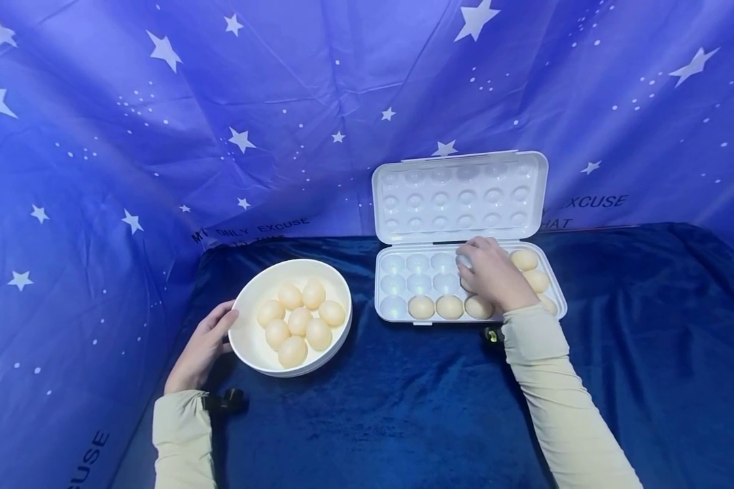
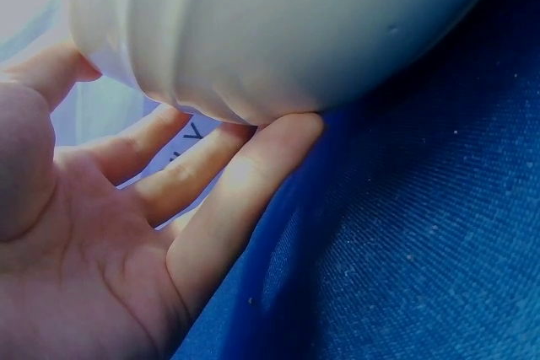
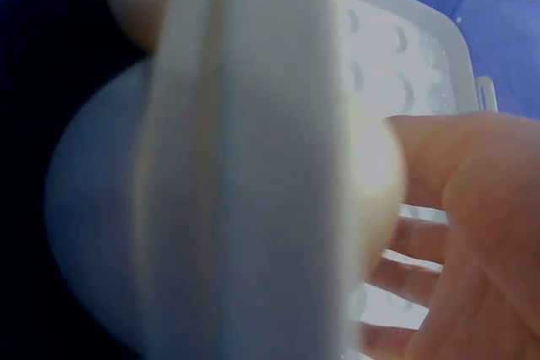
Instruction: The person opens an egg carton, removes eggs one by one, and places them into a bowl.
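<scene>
My left hand [image 1: 208,343] grips a white bowl [image 1: 242,339] at its left side, thumb over the rim; the left wrist view has the fingers against the outer wall [image 2: 278,31]. Several light brown eggs [image 1: 300,320] lie in the bowl. Over the right part of an open white egg carton [image 1: 380,299], my right hand [image 1: 492,275] reaches down with bent fingers round an egg [image 1: 467,284], mostly hidden by the hand. In the right wrist view, the thumb and fingers lie on either side of an egg [image 3: 380,179] behind the carton rim [image 3: 270,158].
Eggs [image 1: 449,307] sit along the carton's front row and in its right column [image 1: 524,259]. Cups at the left [image 1: 418,263] hold none. The raised lid [image 1: 459,197] leans toward a starry blue curtain [image 1: 318,81]. Dark blue cloth [image 1: 367,414] covers the table.
</scene>
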Available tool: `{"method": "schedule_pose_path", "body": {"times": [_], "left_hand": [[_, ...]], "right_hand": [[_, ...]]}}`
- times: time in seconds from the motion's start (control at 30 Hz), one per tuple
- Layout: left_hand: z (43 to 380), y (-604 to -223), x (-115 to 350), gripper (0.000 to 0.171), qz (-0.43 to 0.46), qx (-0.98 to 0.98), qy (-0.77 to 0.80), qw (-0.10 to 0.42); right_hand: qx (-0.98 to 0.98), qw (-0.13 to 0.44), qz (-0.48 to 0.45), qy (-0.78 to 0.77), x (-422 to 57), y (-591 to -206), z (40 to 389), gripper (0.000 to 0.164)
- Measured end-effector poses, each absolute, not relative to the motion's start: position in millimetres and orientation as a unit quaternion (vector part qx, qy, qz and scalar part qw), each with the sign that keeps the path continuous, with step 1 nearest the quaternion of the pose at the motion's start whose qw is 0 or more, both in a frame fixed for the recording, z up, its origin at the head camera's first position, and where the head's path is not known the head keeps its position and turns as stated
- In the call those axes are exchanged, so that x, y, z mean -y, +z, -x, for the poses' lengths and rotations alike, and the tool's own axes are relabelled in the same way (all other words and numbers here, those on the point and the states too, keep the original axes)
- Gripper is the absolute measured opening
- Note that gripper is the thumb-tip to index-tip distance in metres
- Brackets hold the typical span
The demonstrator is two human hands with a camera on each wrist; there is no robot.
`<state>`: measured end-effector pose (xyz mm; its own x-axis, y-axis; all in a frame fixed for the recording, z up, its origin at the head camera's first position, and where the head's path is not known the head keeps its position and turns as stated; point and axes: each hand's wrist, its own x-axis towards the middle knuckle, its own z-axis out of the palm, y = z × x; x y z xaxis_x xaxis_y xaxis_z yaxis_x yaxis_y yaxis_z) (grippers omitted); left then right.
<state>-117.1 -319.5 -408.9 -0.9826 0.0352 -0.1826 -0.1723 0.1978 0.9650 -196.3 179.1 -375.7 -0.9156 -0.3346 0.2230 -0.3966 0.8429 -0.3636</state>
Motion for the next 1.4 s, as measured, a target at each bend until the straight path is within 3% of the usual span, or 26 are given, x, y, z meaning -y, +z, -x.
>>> {"method": "schedule_pose_path", "body": {"times": [1.13, 1.4], "left_hand": [[117.4, -408.1, 316.7, 0.051, 0.052, -0.771, 0.630, 0.080], [117.0, -408.0, 316.6, 0.051, 0.052, -0.771, 0.630, 0.080]], "right_hand": [[0.961, 0.027, -0.170, 0.216, -186.2, -374.7, 198.5, 0.025], [0.953, 0.006, -0.208, 0.221, -192.6, -371.9, 198.8, 0.008]]}}
